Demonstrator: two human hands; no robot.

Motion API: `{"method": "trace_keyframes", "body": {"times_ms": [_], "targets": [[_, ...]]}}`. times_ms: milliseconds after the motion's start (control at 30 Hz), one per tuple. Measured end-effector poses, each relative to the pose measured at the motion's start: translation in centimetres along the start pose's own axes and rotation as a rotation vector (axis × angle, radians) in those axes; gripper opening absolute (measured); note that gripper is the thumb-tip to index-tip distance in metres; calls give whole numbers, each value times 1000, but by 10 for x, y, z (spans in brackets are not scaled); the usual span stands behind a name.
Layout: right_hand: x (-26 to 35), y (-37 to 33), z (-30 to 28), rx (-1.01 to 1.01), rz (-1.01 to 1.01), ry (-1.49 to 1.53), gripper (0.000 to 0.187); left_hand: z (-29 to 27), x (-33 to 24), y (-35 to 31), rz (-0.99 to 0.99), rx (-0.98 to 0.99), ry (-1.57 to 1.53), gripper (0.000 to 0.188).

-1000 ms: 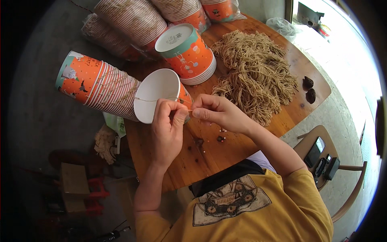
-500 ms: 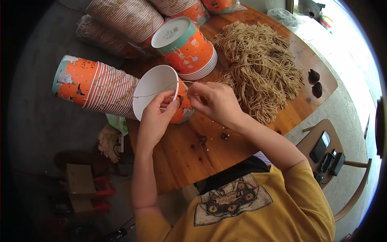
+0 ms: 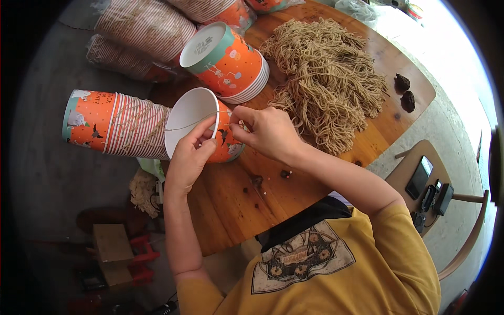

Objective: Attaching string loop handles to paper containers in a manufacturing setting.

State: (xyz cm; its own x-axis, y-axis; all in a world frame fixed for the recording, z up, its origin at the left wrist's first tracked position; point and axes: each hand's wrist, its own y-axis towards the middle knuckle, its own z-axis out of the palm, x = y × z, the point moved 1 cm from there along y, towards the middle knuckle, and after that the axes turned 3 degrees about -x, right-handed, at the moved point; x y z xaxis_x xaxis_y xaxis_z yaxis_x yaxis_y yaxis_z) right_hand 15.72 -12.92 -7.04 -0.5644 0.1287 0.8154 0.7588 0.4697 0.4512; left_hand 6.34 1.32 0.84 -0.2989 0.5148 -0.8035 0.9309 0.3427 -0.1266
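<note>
A large orange paper cup (image 3: 184,110) lies tilted at the table's left side, its white mouth turned left toward me. My left hand (image 3: 186,160) is closed at the near part of its rim, some fingers inside and the thumb outside. A thin tan string (image 3: 181,128) crosses the mouth and runs over the rim toward my right hand (image 3: 270,131). That hand pinches the string beside the cup's outer wall; the fingertips are partly hidden. Left of the cup, a long nested stack of cups (image 3: 134,126) with tan strings across it sticks out past the table edge.
An upside-down cup stack (image 3: 228,68) stands behind the cup, with several bagged stacks (image 3: 144,31) beyond. A heap of tan string (image 3: 328,84) covers the back right of the wooden table (image 3: 231,220). Two dark lumps (image 3: 405,93) lie near its right edge. A chair (image 3: 412,176) holds a phone.
The view has shifted slightly, so the table things appear farther left. Both hands stay at the cup's rim; the right hand keeps its pinch and the string still spans the mouth.
</note>
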Motion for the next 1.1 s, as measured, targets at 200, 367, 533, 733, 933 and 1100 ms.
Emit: {"method": "trace_keyframes", "body": {"times_ms": [200, 367, 533, 733, 933, 1100], "targets": [[7, 3, 3, 16, 33, 45, 16, 0, -1, -2, -20, 4, -23, 45], [8, 3, 10, -10, 30, 92, 16, 0, -4, -2, -49, 35, -26, 47], [5, 5, 13, 3, 75, 71, 15, 1, -1, -1, -44, 63, -79, 47], [3, 6, 20, -25, 44, 92, 14, -2, 2, 0, -21, 23, -12, 46], [4, 8, 21, -1, 66, 123, 15, -2, 0, 4, -5, 83, -177, 37], [5, 8, 19, 23, 73, 113, 17, -5, 7, 18, -65, 135, -213, 26]]}}
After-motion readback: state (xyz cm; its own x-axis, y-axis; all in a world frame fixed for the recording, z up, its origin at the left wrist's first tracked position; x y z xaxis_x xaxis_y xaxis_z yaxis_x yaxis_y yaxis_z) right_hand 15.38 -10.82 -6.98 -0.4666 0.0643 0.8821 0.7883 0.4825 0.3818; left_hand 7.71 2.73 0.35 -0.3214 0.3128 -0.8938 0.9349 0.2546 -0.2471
